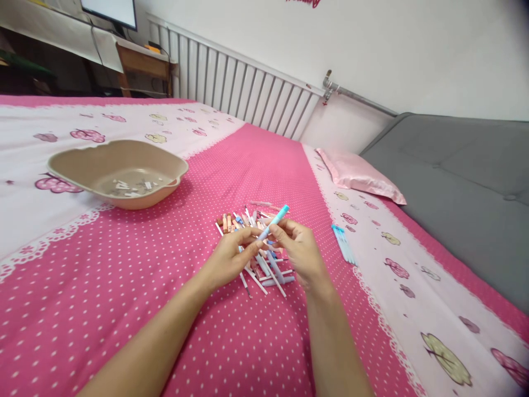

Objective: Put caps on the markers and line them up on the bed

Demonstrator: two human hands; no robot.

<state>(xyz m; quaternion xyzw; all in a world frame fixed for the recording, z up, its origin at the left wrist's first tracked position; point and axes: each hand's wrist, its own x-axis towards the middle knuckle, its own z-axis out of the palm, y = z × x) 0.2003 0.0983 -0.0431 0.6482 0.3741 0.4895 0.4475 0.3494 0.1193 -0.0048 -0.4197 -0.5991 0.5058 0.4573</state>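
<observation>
Both of my hands hold one pen (274, 220) above a pile. Its upper part is turquoise and its lower part pale lilac, and it tilts up to the right. My left hand (231, 255) pinches the lower end between thumb and fingers. Higher on the barrel, my right hand (301, 248) grips with thumb and fingertips. Under the hands lies a loose heap of pen parts (278, 274): thin white refills, lilac barrels, and brown and peach pieces. My hands cover part of the heap. To the right, several light-blue pens (343, 243) lie side by side in a row.
A beige basin (119, 160) with small white and grey bits inside stands on the bed at the left. A pink pillow (359, 175) lies by the grey headboard (458, 165). Behind are a white radiator (239, 77), a pipe (359, 96) and a desk (140, 58) with a monitor (113, 10).
</observation>
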